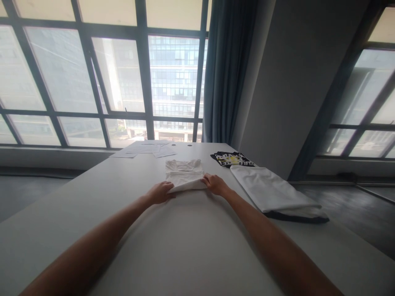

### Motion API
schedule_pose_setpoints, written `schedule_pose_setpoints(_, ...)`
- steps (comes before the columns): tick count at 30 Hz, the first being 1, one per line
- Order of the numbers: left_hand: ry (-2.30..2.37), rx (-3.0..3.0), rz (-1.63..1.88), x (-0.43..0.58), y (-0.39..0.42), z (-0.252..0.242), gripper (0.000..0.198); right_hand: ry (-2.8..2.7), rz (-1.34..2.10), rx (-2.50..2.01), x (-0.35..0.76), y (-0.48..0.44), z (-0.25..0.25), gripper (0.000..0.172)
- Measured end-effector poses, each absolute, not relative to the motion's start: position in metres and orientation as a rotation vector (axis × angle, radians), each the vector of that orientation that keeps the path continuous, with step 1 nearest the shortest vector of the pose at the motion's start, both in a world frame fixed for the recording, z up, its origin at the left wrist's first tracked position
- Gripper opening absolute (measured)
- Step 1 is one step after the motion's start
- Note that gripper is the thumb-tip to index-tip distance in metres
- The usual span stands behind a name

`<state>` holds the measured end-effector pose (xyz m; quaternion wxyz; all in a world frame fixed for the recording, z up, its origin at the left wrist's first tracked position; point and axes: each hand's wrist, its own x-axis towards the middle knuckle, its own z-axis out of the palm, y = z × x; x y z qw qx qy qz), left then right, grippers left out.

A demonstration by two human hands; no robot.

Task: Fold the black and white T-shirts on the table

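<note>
A small white cloth [185, 173] lies on the white table [185, 230], its near edge folded up into a band. My left hand [161, 192] grips the left end of that near edge, fingers closed on it. At the right end, my right hand [214, 183] pinches the same edge between thumb and fingers. The far part of the cloth is wrinkled and rests flat on the table.
Sheets of paper [145, 149] lie at the far left of the table. On the right are a black printed cloth [233, 159] and a larger folded white cloth [274, 189] with a dark layer under it. Beyond the table are windows and a curtain [220, 74].
</note>
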<state>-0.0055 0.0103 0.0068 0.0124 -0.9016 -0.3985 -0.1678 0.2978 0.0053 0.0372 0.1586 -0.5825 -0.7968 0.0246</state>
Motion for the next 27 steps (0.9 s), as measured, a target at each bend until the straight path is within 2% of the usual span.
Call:
schedule_pose_setpoints(3,-1.329,-2.868,-0.727,-0.011,0.012,0.007,0.020,-2.491,0.257,-1.570,0.307,0.006,0.034,0.029)
schedule_pose_setpoints(7,-1.387,-2.907,-0.985,-0.015,0.010,0.019,0.027,-2.474,0.260,-1.541,0.318,0.005,0.047,0.012)
schedule_pose_setpoints(8,-1.385,-2.920,-1.040,-0.017,0.009,0.025,0.030,-2.426,0.292,-1.510,0.320,0.005,0.054,0.012)
schedule_pose_setpoints(12,-1.410,-3.031,-1.399,-0.026,0.007,0.056,0.043,-2.157,0.558,-1.224,0.325,0.009,0.085,0.029)
schedule_pose_setpoints(15,-1.567,-2.941,-1.647,-0.031,0.014,0.071,0.050,-1.986,0.609,-1.113,0.318,0.021,0.098,0.040)
schedule_pose_setpoints(20,-1.809,-2.651,-1.620,-0.026,0.042,0.065,0.052,-1.882,0.336,-1.320,0.290,0.049,0.090,0.031)
schedule_pose_setpoints(24,-1.858,-2.548,-1.544,-0.020,0.067,0.051,0.044,-1.891,0.225,-1.434,0.278,0.073,0.074,0.025)
schedule_pose_setpoints(27,-1.885,-2.524,-1.471,-0.018,0.080,0.044,0.038,-1.890,0.190,-1.498,0.277,0.086,0.063,0.026)
